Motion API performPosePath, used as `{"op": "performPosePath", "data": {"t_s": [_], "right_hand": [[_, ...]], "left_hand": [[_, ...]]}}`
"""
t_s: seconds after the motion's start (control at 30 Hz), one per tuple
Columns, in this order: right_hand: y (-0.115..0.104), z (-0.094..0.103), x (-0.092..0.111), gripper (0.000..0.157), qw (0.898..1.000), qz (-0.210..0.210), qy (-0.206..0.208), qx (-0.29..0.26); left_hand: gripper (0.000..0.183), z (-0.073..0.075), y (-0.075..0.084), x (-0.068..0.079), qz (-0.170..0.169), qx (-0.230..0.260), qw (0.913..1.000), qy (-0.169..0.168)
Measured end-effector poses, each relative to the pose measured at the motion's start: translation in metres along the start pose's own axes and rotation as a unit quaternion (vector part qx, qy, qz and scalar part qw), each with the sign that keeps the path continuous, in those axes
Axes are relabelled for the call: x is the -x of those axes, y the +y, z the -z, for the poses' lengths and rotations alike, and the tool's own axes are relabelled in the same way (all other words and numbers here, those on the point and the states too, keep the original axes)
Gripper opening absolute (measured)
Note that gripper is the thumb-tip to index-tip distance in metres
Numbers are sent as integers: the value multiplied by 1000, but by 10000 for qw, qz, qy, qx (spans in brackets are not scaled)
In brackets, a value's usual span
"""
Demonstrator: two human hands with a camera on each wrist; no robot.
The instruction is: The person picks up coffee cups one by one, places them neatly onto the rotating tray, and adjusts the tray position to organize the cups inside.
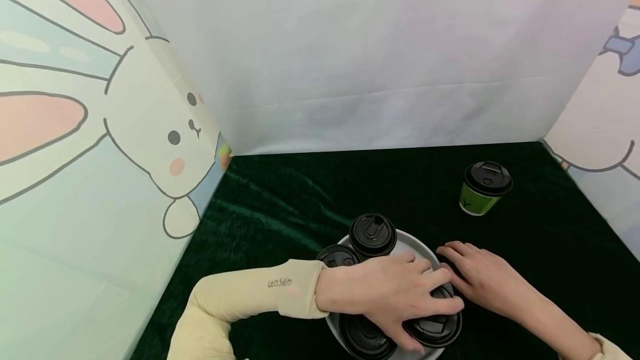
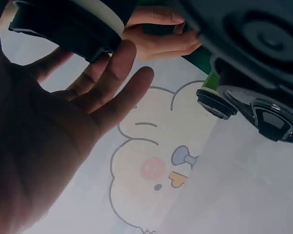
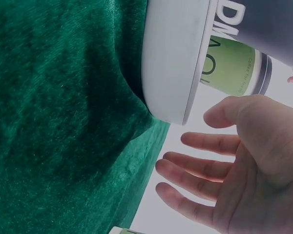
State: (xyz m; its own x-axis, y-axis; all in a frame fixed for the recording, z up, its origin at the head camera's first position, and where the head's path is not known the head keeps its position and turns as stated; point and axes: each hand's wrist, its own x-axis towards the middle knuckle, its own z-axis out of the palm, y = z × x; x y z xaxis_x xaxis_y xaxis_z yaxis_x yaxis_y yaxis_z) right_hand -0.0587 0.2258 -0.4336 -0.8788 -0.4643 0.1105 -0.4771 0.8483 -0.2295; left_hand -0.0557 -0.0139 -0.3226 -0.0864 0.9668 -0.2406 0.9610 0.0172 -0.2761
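Note:
On a round pale tray [image 1: 417,242] stand several takeaway coffee cups with black lids, among them a back cup [image 1: 373,236] and a front cup [image 1: 365,340]. My left hand [image 1: 395,290] reaches over the tray and grips a coffee cup [image 1: 434,331] at its right side, thumb and fingers about the black lid. In the left wrist view that lid [image 2: 53,31] lies between thumb and fingers. Beside the tray's right edge is my right hand [image 1: 490,279], its fingers loosely extended with nothing in them. The right wrist view shows a dark cup [image 3: 268,24] with white letters.
A green cup with a black lid [image 1: 480,190] stands apart at the back right. Dark green velvet cloth [image 1: 280,193] covers the table. A pale wall [image 1: 375,60] closes the back, and cartoon-printed panels [image 1: 145,126] flank the sides.

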Motion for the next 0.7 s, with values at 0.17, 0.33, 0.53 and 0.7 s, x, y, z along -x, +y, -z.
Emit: {"op": "performPosePath", "data": {"t_s": [0.17,0.33,0.53,0.7], "right_hand": [[-1,0,-1,28,9999,45,87,-55],[-2,0,-1,28,9999,53,117,-21],[-2,-3,-1,28,9998,164,136,-6],[-2,-4,-1,29,9997,206,132,-30]], "left_hand": [[83,-4,3,-3,-72,145,9996,-221],[85,-5,5,-4,-55,155,9994,-299],[85,-4,6,-5,-38,15,9997,-255],[85,-4,7,-5,36,-154,9998,-113]]}}
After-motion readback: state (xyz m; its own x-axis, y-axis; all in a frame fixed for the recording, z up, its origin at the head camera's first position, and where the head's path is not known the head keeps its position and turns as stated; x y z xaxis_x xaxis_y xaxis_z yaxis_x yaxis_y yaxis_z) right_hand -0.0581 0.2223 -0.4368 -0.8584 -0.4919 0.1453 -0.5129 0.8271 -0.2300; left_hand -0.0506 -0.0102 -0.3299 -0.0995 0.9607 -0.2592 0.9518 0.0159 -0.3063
